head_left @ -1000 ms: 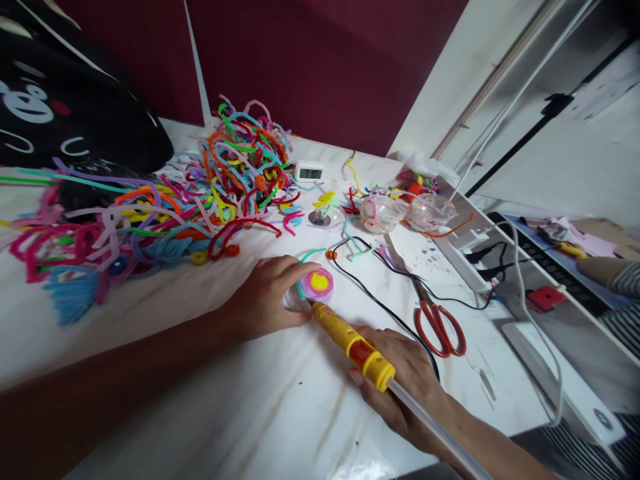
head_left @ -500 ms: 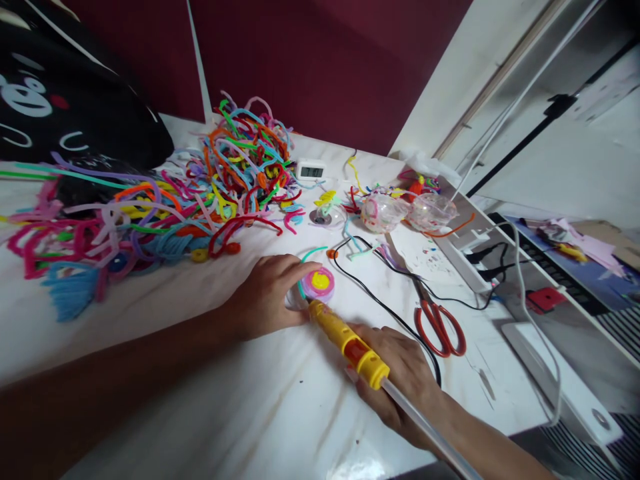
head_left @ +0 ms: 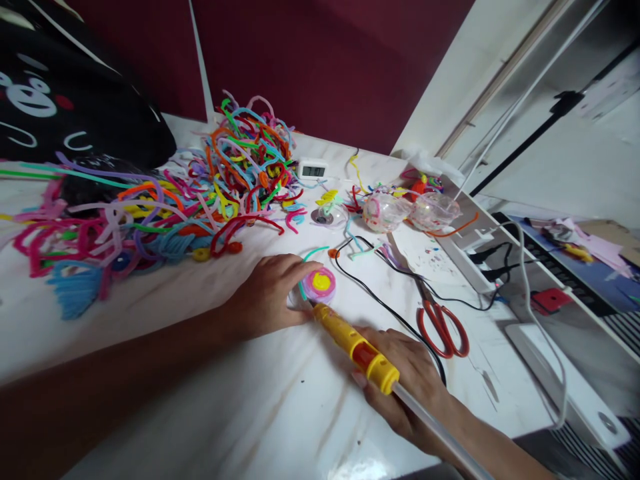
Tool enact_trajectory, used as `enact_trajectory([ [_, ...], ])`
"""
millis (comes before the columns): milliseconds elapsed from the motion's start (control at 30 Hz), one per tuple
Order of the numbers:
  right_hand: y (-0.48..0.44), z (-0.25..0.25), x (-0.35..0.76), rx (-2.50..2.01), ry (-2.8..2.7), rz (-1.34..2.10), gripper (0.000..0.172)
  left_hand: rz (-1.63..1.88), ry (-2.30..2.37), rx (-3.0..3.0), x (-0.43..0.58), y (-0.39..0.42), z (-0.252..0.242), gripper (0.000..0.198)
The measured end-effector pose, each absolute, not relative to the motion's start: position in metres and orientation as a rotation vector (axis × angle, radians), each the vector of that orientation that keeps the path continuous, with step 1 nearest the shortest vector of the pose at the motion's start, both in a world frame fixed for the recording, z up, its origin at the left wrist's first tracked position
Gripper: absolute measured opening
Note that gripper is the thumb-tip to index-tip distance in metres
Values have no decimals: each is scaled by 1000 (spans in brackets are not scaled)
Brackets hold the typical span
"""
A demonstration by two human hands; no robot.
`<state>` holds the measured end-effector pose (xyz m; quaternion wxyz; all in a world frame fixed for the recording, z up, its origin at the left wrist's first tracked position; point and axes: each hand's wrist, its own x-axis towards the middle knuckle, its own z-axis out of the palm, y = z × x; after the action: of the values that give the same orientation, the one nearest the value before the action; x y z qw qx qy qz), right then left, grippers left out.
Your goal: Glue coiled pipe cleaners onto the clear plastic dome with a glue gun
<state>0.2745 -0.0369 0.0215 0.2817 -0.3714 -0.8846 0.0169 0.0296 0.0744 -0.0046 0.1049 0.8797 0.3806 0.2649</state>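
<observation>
In my right hand [head_left: 407, 373] is a yellow hot glue gun [head_left: 357, 347], a clear glue stick [head_left: 435, 427] running out of its rear end. Its dark nozzle points at the near left side of a small round coil of pipe cleaners [head_left: 320, 283], yellow in the centre with pink and lilac rings. My left hand [head_left: 273, 290] grips that coil at its left side between thumb and fingers; the fingertips are partly hidden. A loose teal pipe cleaner end [head_left: 315, 253] sticks up from the coil and curves to the right.
A big heap of coloured pipe cleaners [head_left: 250, 160] spreads over the back left, before a black bag [head_left: 75, 100]. Red-handled scissors [head_left: 443, 330] and a black cord [head_left: 380, 303] lie at right. Behind are a small digital clock [head_left: 313, 170], clear plastic cups [head_left: 384, 213] and a power strip [head_left: 465, 260].
The glue gun and my right hand have shifted slightly right and toward me. My left hand still holds the coil in nearly the same spot; the whole view has drifted a little.
</observation>
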Motion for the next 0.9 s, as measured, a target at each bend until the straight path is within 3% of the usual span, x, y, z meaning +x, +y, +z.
enact_trajectory([
  [133, -35, 26, 274, -975, -2343, 101, 44, 738, 1114, 2581, 28, 76, -5, 67],
  [333, -36, 32, 274, -1013, -2362, 126, 33, 623, 926, 2599, 12, 83, -4, 89],
  [633, -37, 34, 282, -1087, -2291, 308, 24, 602, 759, 2609, 1, 98, -10, 59],
  [900, -36, 48, 279, -1172, -2217, 365, 15, 578, 813, 2642, 5, 96, -8, 53],
])
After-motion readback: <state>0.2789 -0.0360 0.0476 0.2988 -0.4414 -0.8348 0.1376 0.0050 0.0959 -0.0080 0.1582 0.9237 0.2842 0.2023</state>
